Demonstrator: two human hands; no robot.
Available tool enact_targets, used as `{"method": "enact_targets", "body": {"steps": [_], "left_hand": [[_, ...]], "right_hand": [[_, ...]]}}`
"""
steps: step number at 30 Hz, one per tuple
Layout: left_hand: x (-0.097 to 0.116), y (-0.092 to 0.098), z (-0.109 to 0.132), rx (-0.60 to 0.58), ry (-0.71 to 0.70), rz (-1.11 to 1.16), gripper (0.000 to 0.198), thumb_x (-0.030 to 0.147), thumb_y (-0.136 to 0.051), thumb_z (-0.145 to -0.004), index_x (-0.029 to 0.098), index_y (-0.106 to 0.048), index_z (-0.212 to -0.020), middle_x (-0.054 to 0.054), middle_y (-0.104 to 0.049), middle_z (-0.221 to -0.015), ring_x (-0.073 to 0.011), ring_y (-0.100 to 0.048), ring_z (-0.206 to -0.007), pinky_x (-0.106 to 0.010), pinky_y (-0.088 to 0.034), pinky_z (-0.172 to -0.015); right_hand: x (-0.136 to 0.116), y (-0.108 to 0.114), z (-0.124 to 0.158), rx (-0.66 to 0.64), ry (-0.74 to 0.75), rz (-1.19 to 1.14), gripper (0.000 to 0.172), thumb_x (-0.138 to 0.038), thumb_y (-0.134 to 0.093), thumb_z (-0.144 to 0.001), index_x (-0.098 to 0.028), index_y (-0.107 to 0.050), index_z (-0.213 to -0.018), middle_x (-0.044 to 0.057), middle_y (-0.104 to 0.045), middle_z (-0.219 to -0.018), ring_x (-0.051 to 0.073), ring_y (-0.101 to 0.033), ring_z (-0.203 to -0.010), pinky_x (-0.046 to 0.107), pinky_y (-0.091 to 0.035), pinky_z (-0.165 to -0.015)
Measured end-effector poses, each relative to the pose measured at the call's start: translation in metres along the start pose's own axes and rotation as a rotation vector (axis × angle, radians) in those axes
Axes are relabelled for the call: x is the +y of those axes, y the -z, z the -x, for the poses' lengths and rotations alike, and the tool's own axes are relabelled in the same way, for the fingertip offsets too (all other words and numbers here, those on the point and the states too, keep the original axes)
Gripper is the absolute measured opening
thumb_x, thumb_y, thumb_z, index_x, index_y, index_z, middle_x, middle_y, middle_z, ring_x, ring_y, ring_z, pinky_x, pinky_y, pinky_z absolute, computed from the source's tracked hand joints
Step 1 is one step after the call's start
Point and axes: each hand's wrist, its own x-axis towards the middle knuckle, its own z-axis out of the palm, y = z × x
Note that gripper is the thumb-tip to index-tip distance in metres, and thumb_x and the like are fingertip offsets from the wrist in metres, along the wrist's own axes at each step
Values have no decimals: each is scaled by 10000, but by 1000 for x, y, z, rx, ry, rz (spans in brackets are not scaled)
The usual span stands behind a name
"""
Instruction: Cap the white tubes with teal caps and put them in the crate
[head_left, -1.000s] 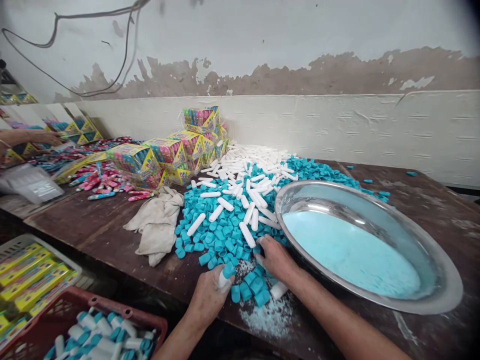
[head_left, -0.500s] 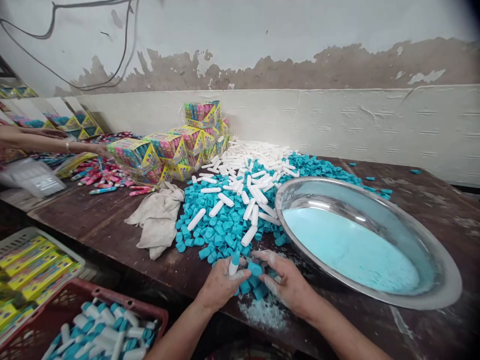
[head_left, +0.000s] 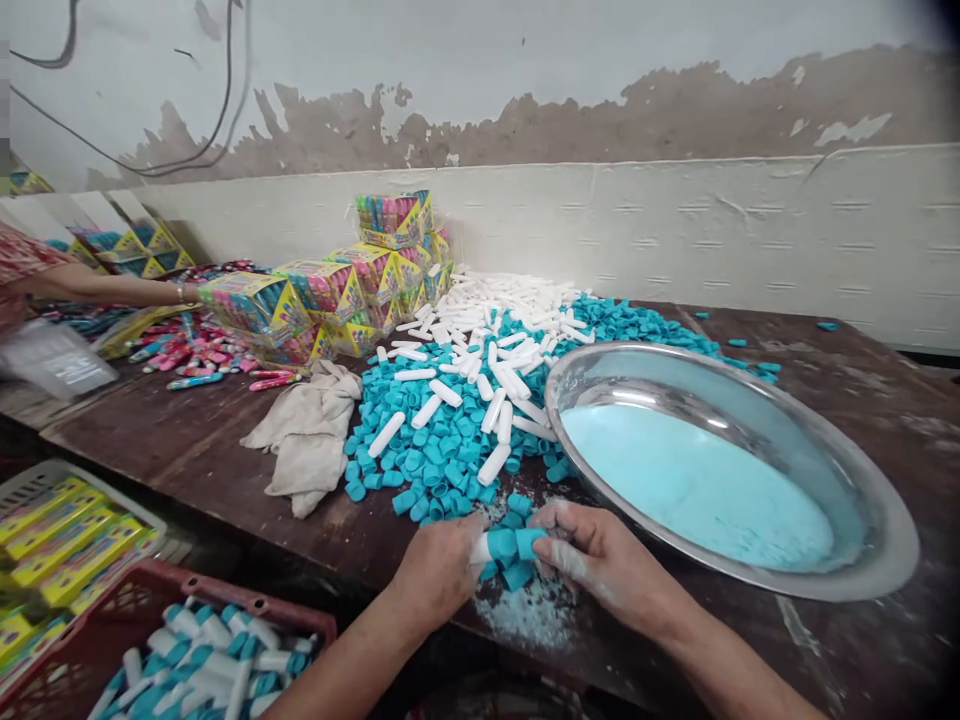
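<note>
My left hand (head_left: 435, 568) is closed around a white plastic tube (head_left: 480, 549), most of it hidden in the fingers. A blue cap (head_left: 501, 545) sits at the tube's right end. Between thumb and fingers, my right hand (head_left: 604, 562) pinches another blue cap (head_left: 529, 543), end to end with the first; whether the two touch is hard to tell. A few loose caps (head_left: 517, 575) lie beneath and behind the hands. Pale blue powder (head_left: 529, 618) is scattered on the table and dusts my right fingers. Beyond the hands spreads a heap of blue caps (head_left: 442, 455) topped with white tubes (head_left: 386, 435).
A wide steel basin (head_left: 885, 520) of pale blue powder stands at right. Left are a crumpled cloth (head_left: 307, 430), stacked packed boxes (head_left: 334, 285), and a person's arm (head_left: 112, 288) reaching toward them. Below, a red crate (head_left: 300, 615) holds capped tubes beside a pale basket (head_left: 82, 475).
The tube in my left hand has turned from upright to lying sideways toward my right hand. My right fingers have closed on a cap. The other person's arm has drawn back leftward slightly.
</note>
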Motion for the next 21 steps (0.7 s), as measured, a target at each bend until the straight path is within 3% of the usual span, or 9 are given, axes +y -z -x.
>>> {"method": "enact_targets", "body": {"steps": [7,18,21], "left_hand": [[9,-2,1,-59,-46,-169,227,157,-448,-761,200,-537,-966,-54,-649,-868,-241,-610,-825,-322,-468,-692],[34,-7,7,-103,-110,-316,199,117,-424,-728,166,-524,-893,-72,-651,-800,-232,-628,-756,-327,-500,-674],[39,-7,13,-70,-86,-315,209,133,-434,-722,168,-520,-909,-73,-655,-794,-237,-633,-750,-329,-504,-662]], "right_hand": [[1,3,10,9,-111,-22,250,-401,-553,-780,-159,-521,-728,-39,-508,-541,58,-360,-409,190,-270,-402],[11,-14,11,-50,-131,-168,275,-414,-603,-689,-167,-480,-691,-58,-514,-463,44,-317,-328,179,-211,-342],[4,-20,11,-24,-86,-58,257,-405,-597,-688,-173,-489,-662,-59,-481,-450,56,-331,-358,186,-235,-358]]}}
